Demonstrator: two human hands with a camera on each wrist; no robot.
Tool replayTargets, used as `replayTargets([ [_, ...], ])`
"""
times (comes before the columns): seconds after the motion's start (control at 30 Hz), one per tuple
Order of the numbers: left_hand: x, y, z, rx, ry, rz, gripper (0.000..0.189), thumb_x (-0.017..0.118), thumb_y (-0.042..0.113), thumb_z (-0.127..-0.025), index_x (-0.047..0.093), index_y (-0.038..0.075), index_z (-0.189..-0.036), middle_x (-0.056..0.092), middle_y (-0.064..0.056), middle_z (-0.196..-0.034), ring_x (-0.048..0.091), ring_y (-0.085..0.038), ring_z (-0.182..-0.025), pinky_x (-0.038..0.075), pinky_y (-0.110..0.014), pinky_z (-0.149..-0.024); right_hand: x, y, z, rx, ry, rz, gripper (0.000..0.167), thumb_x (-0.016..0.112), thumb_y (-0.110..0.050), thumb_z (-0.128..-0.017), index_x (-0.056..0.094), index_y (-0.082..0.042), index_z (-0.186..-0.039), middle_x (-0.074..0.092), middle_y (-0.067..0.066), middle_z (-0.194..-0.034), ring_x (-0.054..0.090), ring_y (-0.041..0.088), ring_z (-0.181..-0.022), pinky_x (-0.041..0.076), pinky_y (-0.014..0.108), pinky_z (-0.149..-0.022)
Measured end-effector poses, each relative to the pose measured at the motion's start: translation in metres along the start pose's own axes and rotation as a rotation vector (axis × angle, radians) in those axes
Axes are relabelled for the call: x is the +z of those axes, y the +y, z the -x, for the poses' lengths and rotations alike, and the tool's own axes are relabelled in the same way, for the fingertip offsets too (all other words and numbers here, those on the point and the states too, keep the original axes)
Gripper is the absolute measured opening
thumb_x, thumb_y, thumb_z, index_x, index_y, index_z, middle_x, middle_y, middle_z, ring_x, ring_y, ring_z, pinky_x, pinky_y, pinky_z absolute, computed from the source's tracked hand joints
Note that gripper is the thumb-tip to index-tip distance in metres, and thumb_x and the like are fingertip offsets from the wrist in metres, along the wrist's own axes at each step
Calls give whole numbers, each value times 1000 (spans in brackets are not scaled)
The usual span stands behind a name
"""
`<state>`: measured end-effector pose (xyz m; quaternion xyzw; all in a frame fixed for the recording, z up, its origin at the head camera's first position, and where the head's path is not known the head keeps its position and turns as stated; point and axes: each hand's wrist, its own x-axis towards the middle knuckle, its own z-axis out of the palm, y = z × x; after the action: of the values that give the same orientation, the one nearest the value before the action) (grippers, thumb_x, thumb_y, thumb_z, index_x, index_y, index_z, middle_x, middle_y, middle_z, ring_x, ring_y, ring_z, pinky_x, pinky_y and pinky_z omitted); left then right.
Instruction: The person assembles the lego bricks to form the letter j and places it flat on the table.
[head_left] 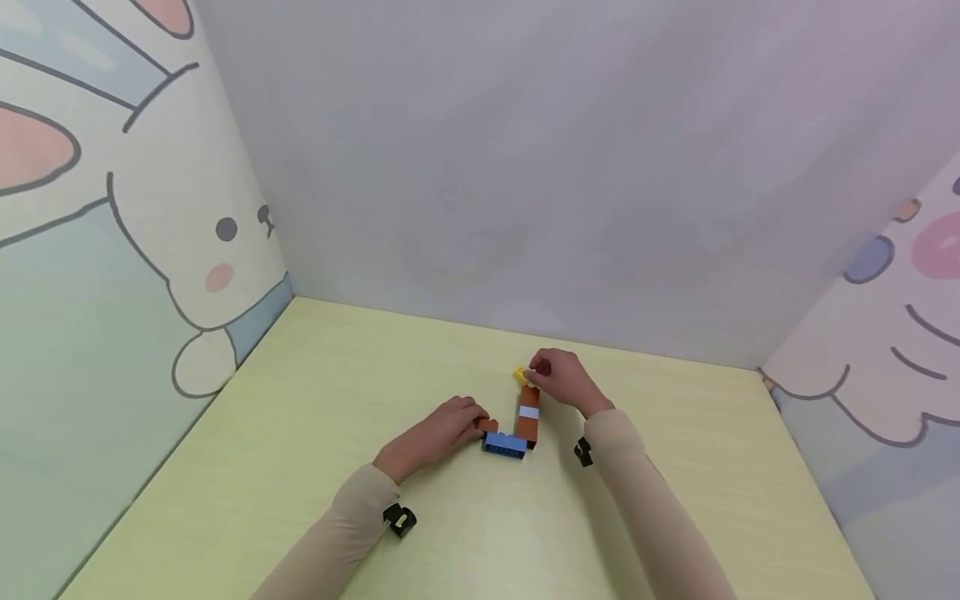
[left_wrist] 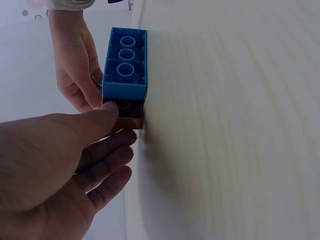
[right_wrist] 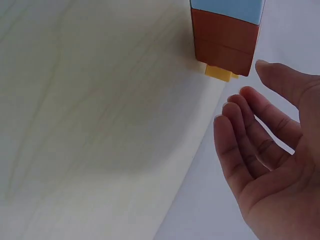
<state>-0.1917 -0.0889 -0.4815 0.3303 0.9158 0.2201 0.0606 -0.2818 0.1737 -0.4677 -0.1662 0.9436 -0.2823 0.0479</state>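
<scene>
My left hand (head_left: 444, 433) pinches a small reddish-brown toy brick (head_left: 488, 425) at the left end of a blue brick (head_left: 506, 445). The thumb presses on this brown brick in the left wrist view. Lying on its side, the blue brick shows its hollow, tubed underside (left_wrist: 125, 65). From its right end a row of brown bricks (head_left: 527, 428) runs away from me, with a pale blue brick (head_left: 528, 412) among them. A yellow piece (head_left: 519, 375) sits at the far end. Beside that end, my right hand (head_left: 567, 380) has loosely bent fingers, with nothing between them in the right wrist view.
The bricks rest on a pale yellow wood-grain table (head_left: 315, 492). A plain grey-white wall (head_left: 510, 183) rises behind it. Side panels carry cartoon drawings, a rabbit (head_left: 172, 183) on the left. Black straps with small devices sit on both sleeves.
</scene>
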Motion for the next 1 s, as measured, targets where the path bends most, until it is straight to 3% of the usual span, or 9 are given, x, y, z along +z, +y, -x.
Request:
replayTargets([
  [0.23, -1, 3, 1, 6, -8, -9, 26, 56, 23, -106, 66, 9, -126, 65, -1, -114, 56, -14, -102, 50, -33, -94, 2, -5, -8, 104, -82, -9, 20, 75, -28, -93, 72, -9, -100, 73, 8, -99, 61, 18, -82, 52, 29, -71],
  [0.37, 0, 4, 2, 3, -7, -13, 25, 57, 22, -106, 66, 9, -125, 66, -2, -113, 56, -14, -102, 50, -33, -93, 0, -2, -9, 121, -99, 2, 20, 72, -25, -96, 71, -7, -105, 73, 12, -105, 63, 21, -88, 54, 33, -76],
  [0.63, -2, 7, 5, 5, -7, -32, 25, 58, 21, -105, 67, 8, -125, 66, -2, -112, 56, -13, -99, 51, -32, -91, -4, 11, -2, 71, -126, -8, 20, 62, -21, -103, 73, -6, -111, 74, 13, -112, 66, 25, -100, 55, 43, -91],
  [1.0, -1, 6, 6, 8, -9, -38, 25, 57, 21, -106, 67, 8, -124, 67, -3, -112, 58, -14, -101, 51, -33, -92, 6, 16, 4, 26, -90, -48, 22, 61, -17, -103, 75, -6, -116, 74, 13, -114, 66, 25, -101, 55, 45, -94],
])
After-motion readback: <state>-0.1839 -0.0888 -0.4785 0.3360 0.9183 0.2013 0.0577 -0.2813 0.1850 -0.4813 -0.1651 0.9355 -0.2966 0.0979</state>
